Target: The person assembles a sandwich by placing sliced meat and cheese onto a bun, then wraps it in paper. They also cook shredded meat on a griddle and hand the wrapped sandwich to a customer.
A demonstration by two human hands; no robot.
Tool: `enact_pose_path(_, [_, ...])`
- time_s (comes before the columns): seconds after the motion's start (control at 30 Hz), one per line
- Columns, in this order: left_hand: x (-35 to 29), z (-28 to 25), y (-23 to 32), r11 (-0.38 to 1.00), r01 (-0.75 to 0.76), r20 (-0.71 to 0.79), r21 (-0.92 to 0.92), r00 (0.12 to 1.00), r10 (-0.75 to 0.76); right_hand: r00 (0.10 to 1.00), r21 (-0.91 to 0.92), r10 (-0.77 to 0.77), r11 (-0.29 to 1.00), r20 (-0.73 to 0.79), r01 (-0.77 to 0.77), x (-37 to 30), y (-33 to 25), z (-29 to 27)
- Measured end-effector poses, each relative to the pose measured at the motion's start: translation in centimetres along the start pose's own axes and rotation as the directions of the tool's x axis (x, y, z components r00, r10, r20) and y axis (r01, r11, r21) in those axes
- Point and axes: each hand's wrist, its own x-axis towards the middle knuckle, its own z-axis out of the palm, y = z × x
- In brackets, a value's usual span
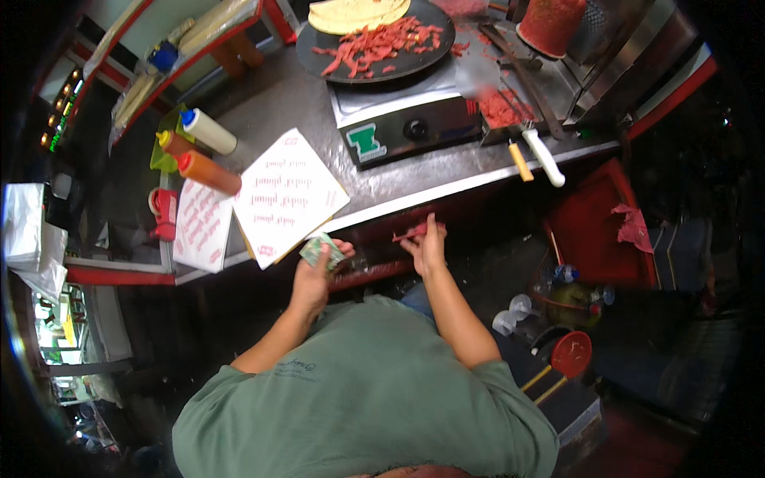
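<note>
My left hand is closed on some folded green banknotes, close to the counter's front edge. Between the fingers of my right hand is a thin, crumpled pink-red piece; it is too small to tell its kind. Both hands are below the counter edge, apart from each other, in front of my green shirt. Printed white paper sheets lie on the counter just beyond my left hand.
A black griddle with shredded reddish meat and flatbread sits on a burner. Knives with white and yellow handles jut past the edge. Sauce bottles stand left; a red bowl is at lower right.
</note>
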Motion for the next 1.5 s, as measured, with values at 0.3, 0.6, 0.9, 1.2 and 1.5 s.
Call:
enact_pose_path(0.3, [-2.8,-4.4,2.8,0.985,-0.167,-0.062,0.033,0.984,0.168,0.992,0.286,-0.007,0.957,-0.128,0.044,-1.9,2.1,-2.4])
enact_pose_path(0.6, [0.1,-1.4,0.1,0.949,0.022,0.318,0.315,0.939,-0.128,0.957,0.039,0.169,0.986,-0.236,-0.164,-9.6,2.8,-11.1])
enact_pose_path(0.9, [7.7,6.1,-4.5,0.095,-0.651,0.639,0.754,0.692,-0.336,0.918,-0.947,0.388,0.259,-0.080,-0.192,-13.7,-7.6,-9.0])
enact_pose_path(1.2, [11.0,4.3,-7.2,-0.127,-0.539,0.460,0.832,0.801,-0.384,0.784,-0.688,0.208,-0.384,0.585,0.615,-4.2,-5.7,-0.8])
enact_pose_path(1.5, [11.7,4.5,-7.3,-0.003,-0.476,0.470,0.880,0.869,-0.153,0.812,-0.651,0.503,-0.517,0.294,0.556,2.2,0.7,-2.8])
